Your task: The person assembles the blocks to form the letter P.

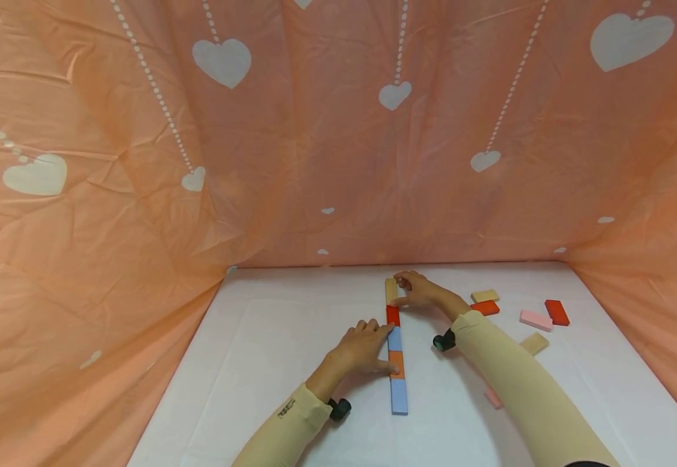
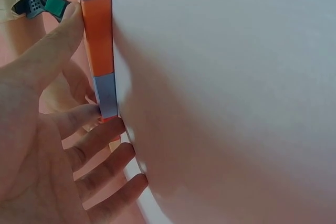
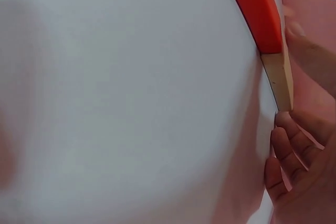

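A straight row of flat blocks lies end to end on the white table. From far to near come a plain wooden block [image 1: 391, 291], a red block [image 1: 393, 316], a blue block [image 1: 395, 338], an orange block [image 1: 396, 364] and a second blue block [image 1: 399, 397]. My left hand [image 1: 358, 349] touches the row from the left, its thumb at the orange block and its fingers spread by the farther blue and red ones. At the far end, my right hand [image 1: 422, 290] holds the wooden block [image 3: 278, 80] between thumb and curled fingers, with the index fingertip at its end.
Loose blocks lie on the right: a wooden block [image 1: 485, 296], a red block [image 1: 486, 308], a pink block [image 1: 535, 320], another red block [image 1: 557, 312] and a wooden one [image 1: 534, 344]. My right sleeve [image 1: 519, 376] partly covers another pink block [image 1: 493, 398]. An orange curtain [image 1: 338, 162] encloses the table.
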Demonstrator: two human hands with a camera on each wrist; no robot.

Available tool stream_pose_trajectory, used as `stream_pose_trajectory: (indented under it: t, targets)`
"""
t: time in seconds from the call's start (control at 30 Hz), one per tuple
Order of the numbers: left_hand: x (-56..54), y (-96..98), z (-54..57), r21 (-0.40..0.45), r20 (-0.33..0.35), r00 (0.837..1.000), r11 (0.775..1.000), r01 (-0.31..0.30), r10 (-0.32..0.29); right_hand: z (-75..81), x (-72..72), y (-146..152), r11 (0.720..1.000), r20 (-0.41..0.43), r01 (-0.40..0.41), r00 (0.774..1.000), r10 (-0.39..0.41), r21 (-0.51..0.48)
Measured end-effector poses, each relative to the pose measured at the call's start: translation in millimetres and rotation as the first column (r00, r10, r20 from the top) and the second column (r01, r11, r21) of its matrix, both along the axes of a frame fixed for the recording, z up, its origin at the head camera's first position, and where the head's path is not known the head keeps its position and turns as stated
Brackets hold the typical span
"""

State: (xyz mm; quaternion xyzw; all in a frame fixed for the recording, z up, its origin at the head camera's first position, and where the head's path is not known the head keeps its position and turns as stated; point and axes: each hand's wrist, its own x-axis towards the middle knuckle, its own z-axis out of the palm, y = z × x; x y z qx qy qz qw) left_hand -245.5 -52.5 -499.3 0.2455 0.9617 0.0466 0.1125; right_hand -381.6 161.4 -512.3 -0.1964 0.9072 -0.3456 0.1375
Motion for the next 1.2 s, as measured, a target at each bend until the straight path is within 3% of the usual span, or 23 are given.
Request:
stream_pose_trajectory:
  t: [0.23,0.57,0.97,1.2]
  targets:
    - [-0.2,-1.6,1.6,0.023,0.006,1.000,1.000,0.003,-0.003,-0.2,2.6,3.8,0.998,-0.023,-0.022,1.000,0.020,-0.058]
    - [-2.0,-0.9,-0.5,0.051,-0.011,1.000,0.999,-0.012,0.013,4.3,19.3,34.1,0.982,-0.044,-0.129,0.991,0.124,-0.141]
    - [-5.7,-2.1,-3.3,0.123,0.030,0.999,0.992,-0.023,0.020,8.9,44.1,72.8,0.985,-0.143,-0.146,0.981,0.132,-0.091]
    - [-4.4,-3.2,-2.0,0.123,0.024,1.000,0.992,-0.015,0.012,13.7,58.8,101.6,0.983,-0.248,-0.133,0.964,0.099,-0.126]
